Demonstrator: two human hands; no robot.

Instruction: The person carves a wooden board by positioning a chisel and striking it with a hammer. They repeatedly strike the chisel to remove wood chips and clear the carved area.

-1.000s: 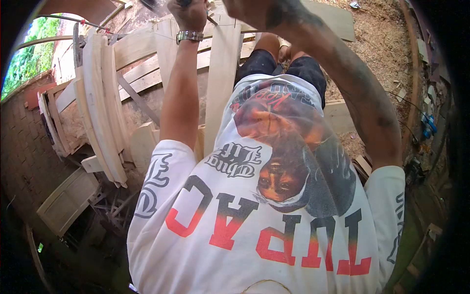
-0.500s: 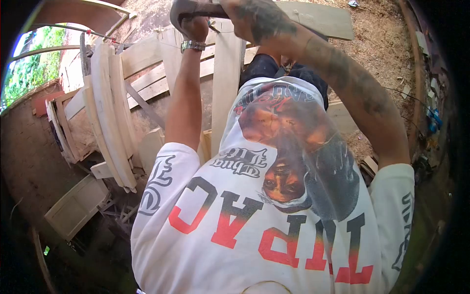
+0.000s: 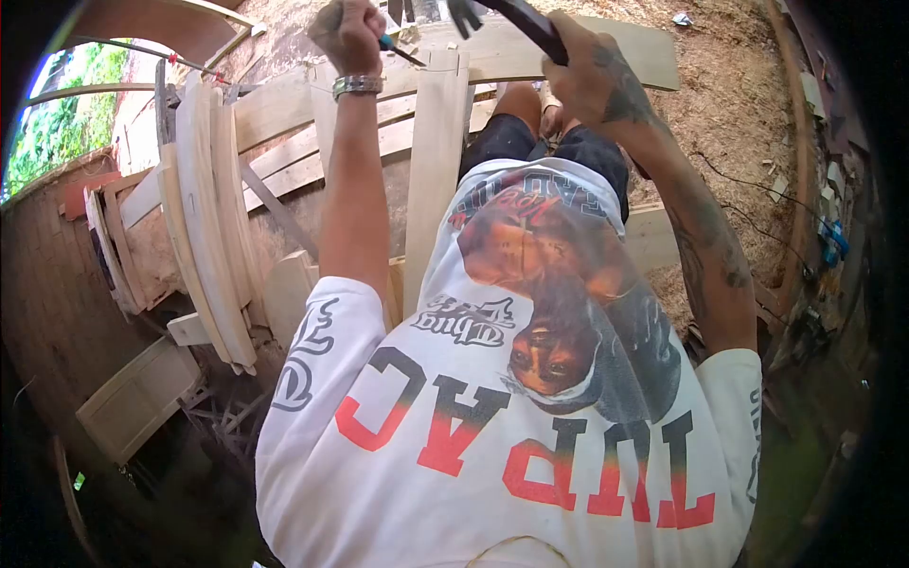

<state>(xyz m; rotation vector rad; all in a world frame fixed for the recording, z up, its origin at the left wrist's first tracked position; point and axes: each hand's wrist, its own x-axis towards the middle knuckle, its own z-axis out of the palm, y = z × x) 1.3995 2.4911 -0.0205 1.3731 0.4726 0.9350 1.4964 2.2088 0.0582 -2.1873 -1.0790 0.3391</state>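
Observation:
My left hand [image 3: 348, 36], with a metal watch at the wrist, is wrapped round the blue handle of a chisel [image 3: 402, 53]. The thin blade slants down to the right, its tip close to the notched end of an upright pale board [image 3: 437, 142]. In my right hand [image 3: 592, 80] is a claw hammer [image 3: 525, 26], raised to the right of the chisel, its dark shaft slanting up left. Part of the hammer head is cut off by the top edge. Behind the board's end lies a long plank [image 3: 625, 49].
Several long boards [image 3: 204, 199] lean together on the left, above a pale wooden panel [image 3: 142, 398]. More planks [image 3: 284, 175] lie crosswise in the middle. Wood shavings [image 3: 720, 123] cover the ground on the right, crossed by a dark cable [image 3: 734, 170].
The hammer has swung away from my left hand to the right, and my right arm has drawn back. My left hand has shifted slightly up and left, with the chisel now in plain view.

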